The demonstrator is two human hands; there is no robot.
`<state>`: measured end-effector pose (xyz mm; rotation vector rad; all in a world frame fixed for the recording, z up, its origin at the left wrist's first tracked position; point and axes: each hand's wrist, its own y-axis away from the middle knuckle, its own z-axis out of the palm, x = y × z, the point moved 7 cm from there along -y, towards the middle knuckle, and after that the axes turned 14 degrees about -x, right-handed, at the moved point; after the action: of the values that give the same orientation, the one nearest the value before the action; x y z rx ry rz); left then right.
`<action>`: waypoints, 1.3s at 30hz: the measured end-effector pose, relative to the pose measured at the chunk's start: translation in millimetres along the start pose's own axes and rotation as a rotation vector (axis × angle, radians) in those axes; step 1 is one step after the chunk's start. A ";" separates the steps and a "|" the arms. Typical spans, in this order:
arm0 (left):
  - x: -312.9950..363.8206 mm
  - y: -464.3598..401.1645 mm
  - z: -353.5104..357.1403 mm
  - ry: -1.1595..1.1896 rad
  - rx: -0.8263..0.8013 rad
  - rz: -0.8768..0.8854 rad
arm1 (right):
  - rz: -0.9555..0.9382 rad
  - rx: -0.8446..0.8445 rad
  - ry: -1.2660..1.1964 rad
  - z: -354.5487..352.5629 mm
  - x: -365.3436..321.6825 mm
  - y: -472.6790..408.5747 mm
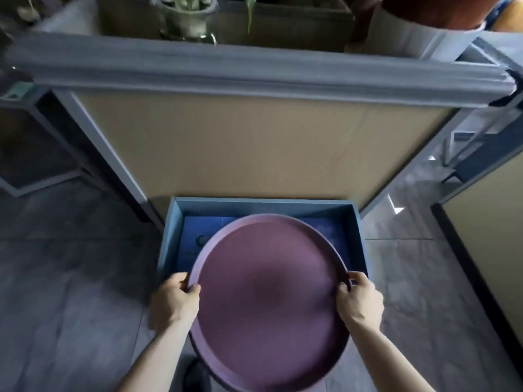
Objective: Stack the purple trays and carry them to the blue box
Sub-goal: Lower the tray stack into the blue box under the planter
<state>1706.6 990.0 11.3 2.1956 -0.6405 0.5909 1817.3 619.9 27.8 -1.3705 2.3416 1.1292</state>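
I hold a stack of round purple trays [268, 301] level in front of me, its far half over the open blue box [169, 236] on the floor. My left hand [175, 299] grips the left rim, thumb over the edge. On the right rim my right hand [359, 299] grips the same way. A second tray's edge shows under the top one at the lower left. The trays hide most of the box's dark blue bottom.
Behind the box stands a desk partition with a tan panel [254, 142] and a grey top rail [254, 72]. Plant pots [186, 18] sit beyond it. Grey tiled floor [70, 278] lies on both sides. A dark shoe [198, 376] shows below the trays.
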 end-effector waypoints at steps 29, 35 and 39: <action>-10.9 -49.0 37.5 -0.107 0.068 -0.040 | -0.037 0.009 0.197 25.6 -15.8 -60.9; -11.1 -48.9 36.6 -0.091 0.075 -0.049 | -0.086 0.007 0.330 25.3 -22.7 -63.5; -10.9 -48.7 36.0 -0.084 0.082 -0.037 | -0.075 0.020 0.307 24.9 -20.8 -60.9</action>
<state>1735.2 993.6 -43.0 2.3144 -0.6280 0.5162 1873.4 634.2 -9.8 -1.7152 2.4694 0.9283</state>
